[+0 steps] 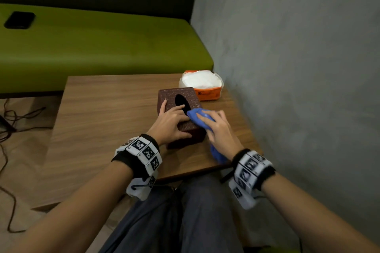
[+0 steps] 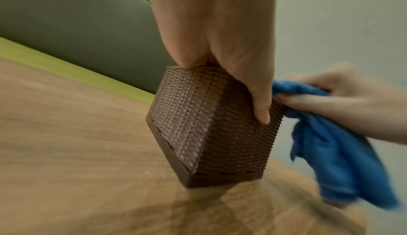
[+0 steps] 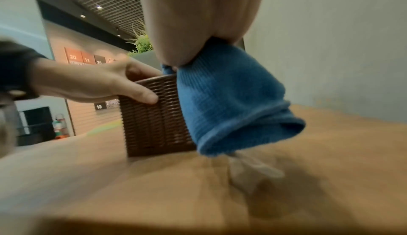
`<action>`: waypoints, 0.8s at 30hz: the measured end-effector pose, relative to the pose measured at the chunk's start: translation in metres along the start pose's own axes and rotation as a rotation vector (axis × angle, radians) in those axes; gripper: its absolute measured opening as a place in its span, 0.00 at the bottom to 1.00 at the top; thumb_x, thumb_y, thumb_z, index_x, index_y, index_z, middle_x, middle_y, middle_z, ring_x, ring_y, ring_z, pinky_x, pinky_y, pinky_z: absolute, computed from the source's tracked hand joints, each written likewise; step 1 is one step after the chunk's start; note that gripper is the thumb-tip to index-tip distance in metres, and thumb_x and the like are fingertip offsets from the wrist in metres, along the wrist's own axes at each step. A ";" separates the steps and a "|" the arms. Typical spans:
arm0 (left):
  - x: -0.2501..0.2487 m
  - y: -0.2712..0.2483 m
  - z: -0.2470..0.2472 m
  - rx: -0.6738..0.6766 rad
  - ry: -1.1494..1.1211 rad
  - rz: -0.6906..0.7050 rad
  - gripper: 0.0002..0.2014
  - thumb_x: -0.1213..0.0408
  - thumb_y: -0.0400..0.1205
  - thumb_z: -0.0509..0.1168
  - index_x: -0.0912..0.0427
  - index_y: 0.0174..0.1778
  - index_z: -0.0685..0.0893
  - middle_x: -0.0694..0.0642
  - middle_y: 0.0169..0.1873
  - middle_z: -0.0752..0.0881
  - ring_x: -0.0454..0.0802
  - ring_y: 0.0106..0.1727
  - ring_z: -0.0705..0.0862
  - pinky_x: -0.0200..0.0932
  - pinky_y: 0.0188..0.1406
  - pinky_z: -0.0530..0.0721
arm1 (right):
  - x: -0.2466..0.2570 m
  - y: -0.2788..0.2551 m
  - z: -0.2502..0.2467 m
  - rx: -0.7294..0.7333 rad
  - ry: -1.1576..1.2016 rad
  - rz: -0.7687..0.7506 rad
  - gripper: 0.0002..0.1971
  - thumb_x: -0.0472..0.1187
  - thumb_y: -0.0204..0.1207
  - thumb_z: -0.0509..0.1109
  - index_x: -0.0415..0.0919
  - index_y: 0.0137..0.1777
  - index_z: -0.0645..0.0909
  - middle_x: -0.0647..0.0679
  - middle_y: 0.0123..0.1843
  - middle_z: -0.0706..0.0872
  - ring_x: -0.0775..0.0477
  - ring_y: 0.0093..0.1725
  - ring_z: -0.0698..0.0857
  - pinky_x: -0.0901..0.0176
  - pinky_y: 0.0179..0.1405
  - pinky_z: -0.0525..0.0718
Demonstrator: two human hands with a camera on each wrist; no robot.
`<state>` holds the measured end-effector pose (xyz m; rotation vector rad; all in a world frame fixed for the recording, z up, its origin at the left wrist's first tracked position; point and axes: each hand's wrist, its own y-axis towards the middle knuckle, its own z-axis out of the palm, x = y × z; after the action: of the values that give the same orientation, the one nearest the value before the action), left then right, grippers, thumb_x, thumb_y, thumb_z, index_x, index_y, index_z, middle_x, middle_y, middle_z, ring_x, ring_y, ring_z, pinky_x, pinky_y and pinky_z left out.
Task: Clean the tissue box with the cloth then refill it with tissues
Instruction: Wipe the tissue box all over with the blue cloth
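At frame centre, the left hand (image 1: 171, 122) clamps the stiff, probably light tissue box (image 1: 181, 96) by its top and side. The right hand (image 1: 219, 129), fingers bunched around the soft cloth (image 1: 195, 116), rubs its top edge.

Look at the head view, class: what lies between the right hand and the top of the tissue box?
The blue cloth. In the head view, the right hand grips it and presses it onto the tissue box top beside the opening.

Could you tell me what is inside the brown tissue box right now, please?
Through the oval opening of the tissue box only darkness shows; no tissue sticks out. The left hand and blue cloth cover part of the top.
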<state>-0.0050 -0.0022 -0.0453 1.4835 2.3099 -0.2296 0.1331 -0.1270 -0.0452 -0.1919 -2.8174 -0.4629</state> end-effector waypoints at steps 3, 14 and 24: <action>0.003 -0.002 -0.002 0.049 0.029 0.018 0.30 0.47 0.73 0.69 0.56 0.69 0.77 0.52 0.70 0.78 0.46 0.82 0.59 0.60 0.79 0.34 | 0.005 0.039 0.003 0.013 0.014 0.117 0.20 0.26 0.75 0.62 0.35 0.67 0.77 0.36 0.66 0.80 0.33 0.60 0.75 0.47 0.68 0.73; -0.001 0.014 -0.042 0.232 0.036 -0.142 0.39 0.51 0.72 0.71 0.57 0.77 0.66 0.56 0.82 0.55 0.54 0.84 0.44 0.69 0.78 0.44 | 0.008 0.005 -0.014 -0.048 0.100 0.068 0.21 0.31 0.73 0.57 0.35 0.65 0.79 0.36 0.62 0.83 0.36 0.54 0.76 0.60 0.59 0.67; -0.007 0.008 0.004 -0.211 -0.140 -0.261 0.24 0.50 0.69 0.72 0.51 0.62 0.84 0.56 0.72 0.70 0.52 0.79 0.62 0.60 0.79 0.38 | 0.006 -0.004 0.003 0.059 -0.005 -0.039 0.22 0.25 0.68 0.63 0.35 0.63 0.80 0.35 0.64 0.82 0.37 0.54 0.76 0.53 0.62 0.73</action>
<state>0.0056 -0.0059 -0.0453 1.0316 2.3283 -0.1484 0.1257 -0.1294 -0.0476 -0.1265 -2.8402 -0.3883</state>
